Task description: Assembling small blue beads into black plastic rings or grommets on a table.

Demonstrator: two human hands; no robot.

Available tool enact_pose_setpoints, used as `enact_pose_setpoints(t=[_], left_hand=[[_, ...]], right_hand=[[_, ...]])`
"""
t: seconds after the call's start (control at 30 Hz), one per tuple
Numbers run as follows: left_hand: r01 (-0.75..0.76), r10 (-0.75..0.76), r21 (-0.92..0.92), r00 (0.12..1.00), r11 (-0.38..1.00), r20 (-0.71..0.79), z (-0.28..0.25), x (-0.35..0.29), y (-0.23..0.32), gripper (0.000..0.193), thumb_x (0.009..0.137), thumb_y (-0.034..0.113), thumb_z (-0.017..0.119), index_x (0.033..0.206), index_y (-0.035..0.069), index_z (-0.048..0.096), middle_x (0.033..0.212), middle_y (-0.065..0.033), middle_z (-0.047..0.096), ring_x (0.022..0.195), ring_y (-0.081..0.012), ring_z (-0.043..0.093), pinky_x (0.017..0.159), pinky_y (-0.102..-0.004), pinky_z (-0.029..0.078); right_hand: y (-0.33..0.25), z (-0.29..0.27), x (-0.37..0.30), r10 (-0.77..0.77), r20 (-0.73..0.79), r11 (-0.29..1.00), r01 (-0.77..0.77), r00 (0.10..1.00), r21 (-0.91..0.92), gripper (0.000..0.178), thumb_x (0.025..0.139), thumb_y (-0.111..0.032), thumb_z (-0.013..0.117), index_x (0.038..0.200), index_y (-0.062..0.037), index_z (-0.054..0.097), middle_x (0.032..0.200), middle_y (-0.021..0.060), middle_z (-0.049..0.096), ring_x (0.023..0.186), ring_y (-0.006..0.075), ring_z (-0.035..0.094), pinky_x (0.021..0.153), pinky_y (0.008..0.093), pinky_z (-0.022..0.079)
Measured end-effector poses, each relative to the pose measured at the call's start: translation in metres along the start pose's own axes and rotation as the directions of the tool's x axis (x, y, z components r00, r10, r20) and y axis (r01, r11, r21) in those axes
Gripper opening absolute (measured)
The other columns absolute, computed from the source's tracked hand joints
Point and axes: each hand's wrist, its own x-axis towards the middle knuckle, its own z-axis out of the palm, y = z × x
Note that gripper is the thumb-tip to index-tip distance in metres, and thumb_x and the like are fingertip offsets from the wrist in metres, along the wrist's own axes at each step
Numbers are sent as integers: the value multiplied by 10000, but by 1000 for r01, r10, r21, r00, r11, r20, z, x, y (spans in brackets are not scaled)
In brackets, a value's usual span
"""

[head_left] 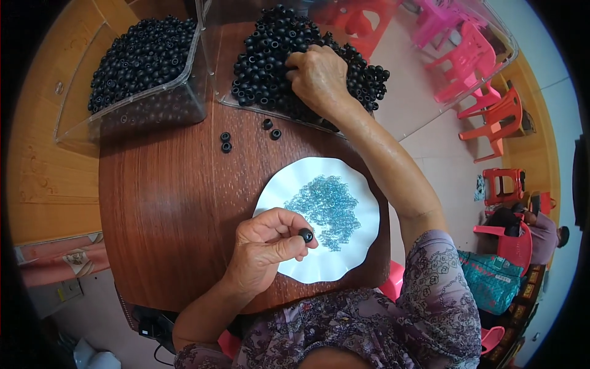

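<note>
My left hand (261, 249) is closed, with a small round black piece (306, 234) pinched between thumb and fingertips; a hole shows in its face. It is held over the left edge of a white wavy-rimmed plate (362, 249). Many tiny clear-teal pieces (329, 206), too fine to make out singly, lie on that plate. At the far side, my right hand (319, 77) reaches into a heap of similar black pieces (270, 46) at a clear plastic container. Its fingers are curled down among them; the fingertips are hidden, so what they grip does not show.
Left of the heap stands a clear plastic bin (196, 92) full of black pieces. Several loose black pieces (225, 141) lie on the brown wooden table (160, 209). Pink and red plastic chairs (461, 61) stand at the right, where another person (544, 237) is partly visible beside a green bag (491, 280).
</note>
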Motion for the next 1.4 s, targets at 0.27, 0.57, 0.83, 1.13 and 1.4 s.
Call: enact_pose_setpoints(t=[0.27, 0.57, 0.83, 1.13, 1.4], left_hand=[[-7, 8, -32, 1000, 999, 26, -3, 0, 0, 160, 802, -7, 608, 952, -49, 571, 856, -127, 630, 738, -139, 581, 656, -240, 467], [-21, 21, -18, 999, 1000, 26, -3, 1, -3, 157, 808, 1, 611, 950, -50, 568, 861, -133, 630, 753, -150, 592, 659, -248, 476], [-18, 18, -25, 1000, 1000, 17, -3, 1, 0, 162, 812, 12, 616, 953, -49, 565, 856, -140, 631, 731, -148, 583, 664, -258, 477], [-33, 34, -30, 999, 999, 22, -5, 3, 0, 158, 814, 13, 614, 951, -50, 567, 853, -143, 628, 715, -145, 571, 664, -260, 472], [-28, 29, -13, 999, 1000, 23, -1, -1, -1, 145, 821, 16, 603, 944, -51, 567, 851, -139, 625, 707, -146, 562, 661, -261, 461]], right_hand=[[22, -31, -36, 96, 109, 995, -94, 989, -16, 182, 687, -154, 663, 845, -65, 679, 799, 118, 613, 840, 296, 583, 722, 399, 460], [33, -31, -45, 70, -51, 993, -65, 996, 102, 190, 713, -95, 643, 897, -101, 688, 811, 98, 598, 821, 293, 563, 702, 386, 457], [33, -14, -42, 8, -183, 998, 4, 983, 67, 121, 683, -69, 660, 800, -97, 681, 739, 71, 576, 768, 264, 553, 676, 378, 452], [30, -1, -22, -27, -115, 998, 33, 993, 53, 118, 691, -87, 663, 809, -85, 665, 745, 89, 585, 772, 279, 560, 684, 387, 457], [30, -4, -28, -90, -29, 996, 90, 996, 7, 190, 708, -41, 620, 890, -79, 655, 772, 115, 582, 793, 302, 554, 708, 400, 457]])
